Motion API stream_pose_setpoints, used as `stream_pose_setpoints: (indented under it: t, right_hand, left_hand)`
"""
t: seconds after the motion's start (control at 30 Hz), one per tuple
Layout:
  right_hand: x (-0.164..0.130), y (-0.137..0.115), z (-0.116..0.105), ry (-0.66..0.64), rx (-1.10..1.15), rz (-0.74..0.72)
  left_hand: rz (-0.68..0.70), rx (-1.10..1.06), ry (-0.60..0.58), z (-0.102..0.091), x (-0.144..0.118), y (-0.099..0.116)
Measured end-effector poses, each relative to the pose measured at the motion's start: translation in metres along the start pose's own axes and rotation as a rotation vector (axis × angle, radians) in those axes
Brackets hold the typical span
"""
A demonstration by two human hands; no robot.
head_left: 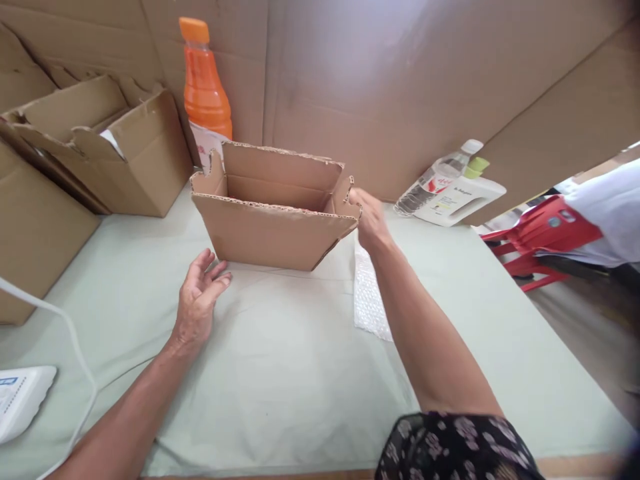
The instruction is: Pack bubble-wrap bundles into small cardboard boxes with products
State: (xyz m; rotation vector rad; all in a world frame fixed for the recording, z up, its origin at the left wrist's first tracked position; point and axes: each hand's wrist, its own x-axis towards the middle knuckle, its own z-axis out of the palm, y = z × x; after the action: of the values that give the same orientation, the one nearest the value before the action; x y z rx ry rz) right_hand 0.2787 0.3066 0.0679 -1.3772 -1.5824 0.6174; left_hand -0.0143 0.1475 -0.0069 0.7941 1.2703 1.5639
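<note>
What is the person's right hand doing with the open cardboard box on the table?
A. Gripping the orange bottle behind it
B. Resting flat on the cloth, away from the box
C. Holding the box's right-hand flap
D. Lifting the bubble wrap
C: the right hand grasps the right-side flap of the open cardboard box, while the left hand lies open on the cloth, just short of the box.
</note>
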Motion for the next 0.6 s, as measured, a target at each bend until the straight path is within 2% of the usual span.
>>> stream_pose_setpoints:
  t: [0.03, 0.13, 0.17, 0.23, 0.3, 0.37, 0.47, 0.53, 0.6]
  right_hand:
    - [-0.025, 0.004, -0.017, -0.087, -0.012, 0.033]
    - [-0.119, 0.021, -0.075, -0.352, -0.282, 0.107]
    - [-0.151, 0.027, -0.090, -0.380, -0.378, 0.083]
    - [-0.206, 0.040, -0.110, -0.347, -0.541, -0.024]
    - [-0.240, 0.051, -0.113, -0.272, -0.669, -0.114]
    - [-0.252, 0.055, -0.105, -0.184, -0.756, -0.176]
    - [-0.247, 0.042, -0.088, -0.092, -0.787, -0.248]
    - [-0.247, 0.020, -0.080, -0.093, -0.744, -0.296]
    - [-0.256, -0.009, -0.075, -0.177, -0.672, -0.340]
  left_hand:
    - [-0.006, 0.004, 0.011, 0.000, -0.001, 0.000]
    - [-0.040, 0.003, 0.070, 0.001, -0.002, 0.003]
    - [-0.048, -0.001, 0.086, 0.002, -0.003, 0.004]
    - [-0.056, -0.006, 0.102, 0.001, -0.003, 0.004]
    - [-0.052, 0.005, 0.110, 0.001, -0.002, 0.004]
    - [-0.018, 0.068, 0.126, 0.001, -0.004, 0.004]
    - [0.118, 0.286, 0.130, 0.001, -0.019, 0.009]
    - [0.251, 0.453, 0.027, 0.001, -0.043, 0.015]
    - [0.411, 0.573, -0.195, 0.000, -0.076, 0.020]
